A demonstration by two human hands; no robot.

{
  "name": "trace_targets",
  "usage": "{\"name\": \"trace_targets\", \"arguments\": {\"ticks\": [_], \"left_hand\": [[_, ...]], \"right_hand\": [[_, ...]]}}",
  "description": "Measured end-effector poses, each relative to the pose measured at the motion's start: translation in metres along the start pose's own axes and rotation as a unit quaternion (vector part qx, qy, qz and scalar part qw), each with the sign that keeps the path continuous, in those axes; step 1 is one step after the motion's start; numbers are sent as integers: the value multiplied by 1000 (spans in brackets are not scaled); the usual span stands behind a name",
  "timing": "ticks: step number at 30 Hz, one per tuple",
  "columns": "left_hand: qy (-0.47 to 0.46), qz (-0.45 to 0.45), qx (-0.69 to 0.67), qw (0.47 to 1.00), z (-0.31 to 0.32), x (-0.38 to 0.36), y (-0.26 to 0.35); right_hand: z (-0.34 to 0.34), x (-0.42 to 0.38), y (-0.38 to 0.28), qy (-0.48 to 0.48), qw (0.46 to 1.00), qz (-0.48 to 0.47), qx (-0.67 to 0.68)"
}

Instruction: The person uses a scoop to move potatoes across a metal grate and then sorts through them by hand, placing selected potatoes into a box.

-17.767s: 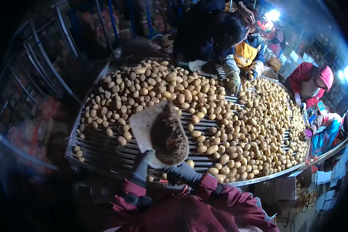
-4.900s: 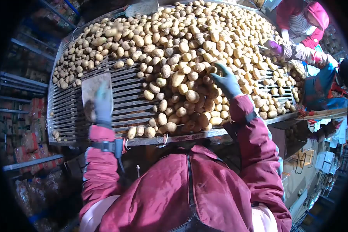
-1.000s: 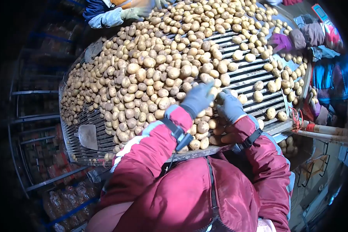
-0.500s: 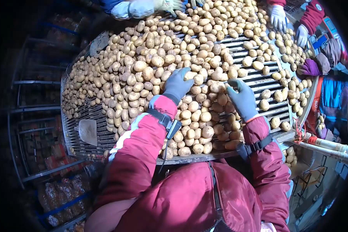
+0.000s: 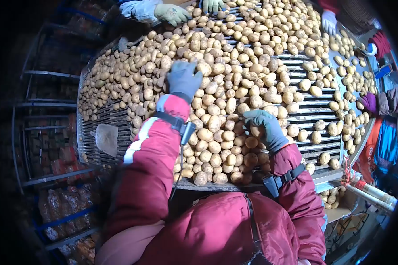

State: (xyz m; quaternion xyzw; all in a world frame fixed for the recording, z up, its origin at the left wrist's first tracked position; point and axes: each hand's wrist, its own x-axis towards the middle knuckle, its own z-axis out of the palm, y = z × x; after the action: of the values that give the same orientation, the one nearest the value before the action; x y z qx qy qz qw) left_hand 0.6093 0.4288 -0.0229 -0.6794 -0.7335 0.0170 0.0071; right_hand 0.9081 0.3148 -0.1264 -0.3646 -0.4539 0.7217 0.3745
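Observation:
Many potatoes (image 5: 214,123) lie heaped on a slatted metal table (image 5: 314,95). My left hand (image 5: 184,80), in a grey-blue glove, reaches onto the upper middle of the heap; its fingers bend down over potatoes, and whether they grip one is hidden. Nearer the table's front edge, my right hand (image 5: 266,128), gloved alike, curls its fingers round a potato (image 5: 256,131) at the right side of the heap.
A flat scoop (image 5: 106,140) lies on bare slats at the left. Across the table are a co-worker's gloved hands (image 5: 172,14); another person's white-gloved hand (image 5: 328,22) is at the upper right. Shelves (image 5: 53,104) stand left, pipes (image 5: 371,194) at the right.
My left hand has moved left and away from me over the heap. My right hand has come down and closed round a potato. The co-workers' hands have shifted, and the view has turned slightly.

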Motion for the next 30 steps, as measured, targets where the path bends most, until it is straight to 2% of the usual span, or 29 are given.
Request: {"name": "trace_targets", "arguments": {"ticks": [2, 3, 6, 7, 8, 9, 10, 12, 14, 15, 16, 18, 19, 20, 21, 22, 24, 25, 26, 28, 29, 30], "left_hand": [[92, 62, -45, 993, 29, -2, 0], [80, 78, -15, 994, 45, 1, -7], [-4, 35, -53, 998, 42, 14, -19], [-35, 15, -77, 996, 37, 17, -22], [-65, -2, -95, 993, 32, 18, -23], [-90, -15, -109, 990, 28, 17, -22], [-110, -26, -120, 986, 25, 15, -21], [-130, -38, -132, 982, 23, -2, -16], [-83, 5, -132, 988, 41, -25, -15], [-106, 20, -152, 982, 49, -33, -19], [-128, 37, -173, 976, 60, -41, -24], [-61, 99, -217, 969, 91, -73, -36], [-56, 103, -214, 970, 75, -79, -27], [-82, 66, -290, 951, 46, -89, -11], [-109, 25, -365, 924, 24, -103, 1], [-138, -1, -483, 865, 17, -115, 4], [-199, -54, -661, 721, 8, -124, 5], [-161, -27, -702, 693, 16, -128, -2], [-191, -67, -710, 675, 14, -130, -11], [-224, -154, -801, 533, -10, -139, -17], [-221, -195, -800, 522, -42, -148, -9], [-217, -194, -803, 521, -40, -151, -18]], "right_hand": [[1, -9, -13, 14, 993, -27, -118], [1, -14, -34, -10, 903, -167, -395], [-15, -19, -10, 21, 911, -193, -364], [-15, -22, -17, 21, 889, -234, -392], [-13, -20, -18, 22, 890, -233, -391], [-10, -15, -20, 58, 980, -65, -179], [-6, -9, -23, 88, 989, 108, 48], [5, 11, -28, 88, 992, 88, 3], [13, 36, -31, 89, 990, 52, -95], [12, 54, -16, 84, 993, 18, -81], [19, 66, -24, 94, 983, -47, -151], [28, 91, -47, 110, 961, -111, -227], [33, 103, -52, 119, 959, -105, -235], [32, 127, -46, 127, 906, -183, -360], [40, 138, -59, 115, 903, -152, -385], [50, 149, -74, 104, 898, -123, -409], [58, 180, -77, 65, 853, -78, -512], [61, 186, -87, 7, 836, -86, -542], [70, 183, -102, -52, 810, -29, -583], [96, 152, -148, -65, 801, 57, -592], [95, 150, -129, 14, 815, -20, -579], [89, 155, -118, 11, 812, -23, -583]]}}
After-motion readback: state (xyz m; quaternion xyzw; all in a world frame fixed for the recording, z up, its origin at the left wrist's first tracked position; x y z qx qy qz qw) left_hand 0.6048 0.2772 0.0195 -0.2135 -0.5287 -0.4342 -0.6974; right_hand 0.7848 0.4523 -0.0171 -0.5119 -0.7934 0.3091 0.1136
